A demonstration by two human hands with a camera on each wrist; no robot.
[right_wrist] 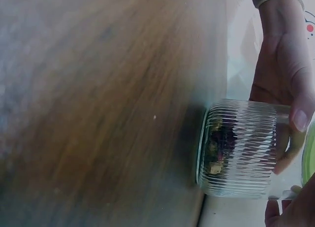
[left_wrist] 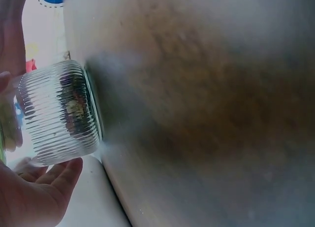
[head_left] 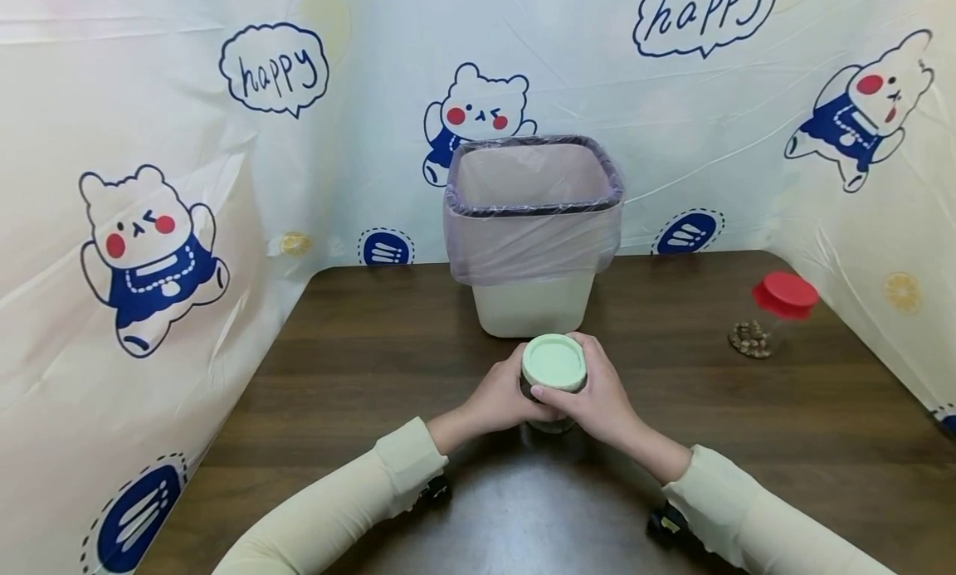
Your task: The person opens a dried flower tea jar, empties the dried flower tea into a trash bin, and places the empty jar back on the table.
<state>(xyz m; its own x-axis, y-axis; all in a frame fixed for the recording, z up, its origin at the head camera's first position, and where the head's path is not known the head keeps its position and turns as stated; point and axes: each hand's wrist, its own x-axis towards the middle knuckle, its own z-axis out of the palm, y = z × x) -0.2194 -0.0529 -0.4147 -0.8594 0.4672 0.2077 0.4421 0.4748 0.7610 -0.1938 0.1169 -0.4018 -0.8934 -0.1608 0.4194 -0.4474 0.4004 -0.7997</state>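
Bin (head_left: pixel 534 309) is standing on table (head_left: pixel 358 384); jar (head_left: pixel 554 364) is occupying its front, second jar (head_left: pixel 778 309) its right; curtain (head_left: pixel 373 143) is hanging behind.

The word "happy" stands in the left bubble (head_left: pixel 274 70) and the right bubble (head_left: pixel 705 15) on the backdrop (head_left: pixel 358 152).

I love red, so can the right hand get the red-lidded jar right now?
Probably not: the right hand is holding the green-lidded jar. If it let go, it likely could, since nothing seems to stand between it and the red-lidded jar.
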